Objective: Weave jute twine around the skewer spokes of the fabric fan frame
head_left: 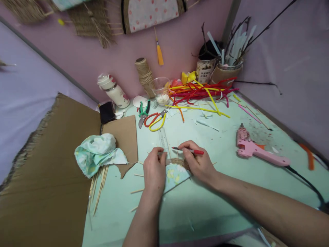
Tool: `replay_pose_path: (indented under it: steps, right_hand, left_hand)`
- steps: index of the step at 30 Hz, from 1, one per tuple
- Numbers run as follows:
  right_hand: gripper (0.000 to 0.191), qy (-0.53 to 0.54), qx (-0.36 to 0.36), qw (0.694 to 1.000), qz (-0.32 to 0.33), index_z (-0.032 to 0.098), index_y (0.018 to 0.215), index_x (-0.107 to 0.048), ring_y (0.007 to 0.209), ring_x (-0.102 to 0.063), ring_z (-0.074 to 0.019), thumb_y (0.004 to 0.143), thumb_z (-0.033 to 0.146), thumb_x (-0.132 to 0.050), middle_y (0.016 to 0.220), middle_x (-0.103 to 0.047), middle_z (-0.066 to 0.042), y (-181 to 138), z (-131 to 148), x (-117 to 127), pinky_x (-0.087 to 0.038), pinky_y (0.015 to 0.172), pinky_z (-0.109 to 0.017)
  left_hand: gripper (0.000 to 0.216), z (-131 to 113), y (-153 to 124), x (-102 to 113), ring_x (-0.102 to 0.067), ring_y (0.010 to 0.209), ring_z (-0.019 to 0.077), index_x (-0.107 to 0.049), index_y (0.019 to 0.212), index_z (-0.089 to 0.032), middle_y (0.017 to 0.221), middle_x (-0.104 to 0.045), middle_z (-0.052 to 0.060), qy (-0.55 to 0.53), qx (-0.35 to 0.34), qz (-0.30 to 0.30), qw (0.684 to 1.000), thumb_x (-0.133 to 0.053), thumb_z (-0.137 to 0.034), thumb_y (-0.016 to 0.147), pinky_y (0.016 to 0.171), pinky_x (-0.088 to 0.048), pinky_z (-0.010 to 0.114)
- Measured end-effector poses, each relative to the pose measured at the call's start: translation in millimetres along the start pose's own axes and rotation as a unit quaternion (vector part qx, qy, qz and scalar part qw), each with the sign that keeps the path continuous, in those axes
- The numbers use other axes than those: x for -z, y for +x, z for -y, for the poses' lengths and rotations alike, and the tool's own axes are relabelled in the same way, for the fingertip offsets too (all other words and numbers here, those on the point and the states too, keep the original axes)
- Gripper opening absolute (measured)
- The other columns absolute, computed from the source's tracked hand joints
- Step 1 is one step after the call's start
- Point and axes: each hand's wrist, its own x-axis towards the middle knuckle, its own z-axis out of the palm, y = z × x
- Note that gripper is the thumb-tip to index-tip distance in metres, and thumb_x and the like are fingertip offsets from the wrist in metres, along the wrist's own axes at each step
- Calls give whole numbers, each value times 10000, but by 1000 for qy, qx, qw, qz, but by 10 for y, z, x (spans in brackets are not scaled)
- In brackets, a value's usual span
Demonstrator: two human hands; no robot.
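Observation:
In the middle of the table lies a fabric-covered half-round piece with a twine-wrapped curved edge and thin sticks poking out around it. My left hand pinches a clear ruler, which reaches from the piece's edge toward the scissors. A red-and-black pen is held between the fingers of my right hand, its tip pointing left toward the ruler. The lower part of my right hand rests by the twine edge. Both palms are hidden from view.
Beyond lie red-and-yellow scissors, green pliers and many pipe cleaners. A pink glue gun with a cord sits right. At left are crumpled fabric, wooden sticks and cardboard. A twine roll and bottle stand behind.

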Motion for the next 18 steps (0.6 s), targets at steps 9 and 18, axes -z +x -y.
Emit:
replay_pose_path:
  steps: [9,18]
  right_hand:
    - [210,7,-3,1000,16,183,881,-573,582,-475,-116,926,305,-409,642,-519,23,8,-22,1,-389,568,-248]
    - [223,12,-9,1000,27,179,879,-572,581,-480,-116,920,328,-411,666,-546,12,3,-10,12,-375,546,-241]
  left_hand:
    - [143,12,14,-13,-583,627,150,-633,912,-200,686,-646,2,-2,19,6,1000,-553,-280,823,644,-417,262]
    - [157,13,23,-14,-586,643,156,-640,919,-199,697,-650,10,6,15,4,1000,-554,-290,823,656,-424,269]
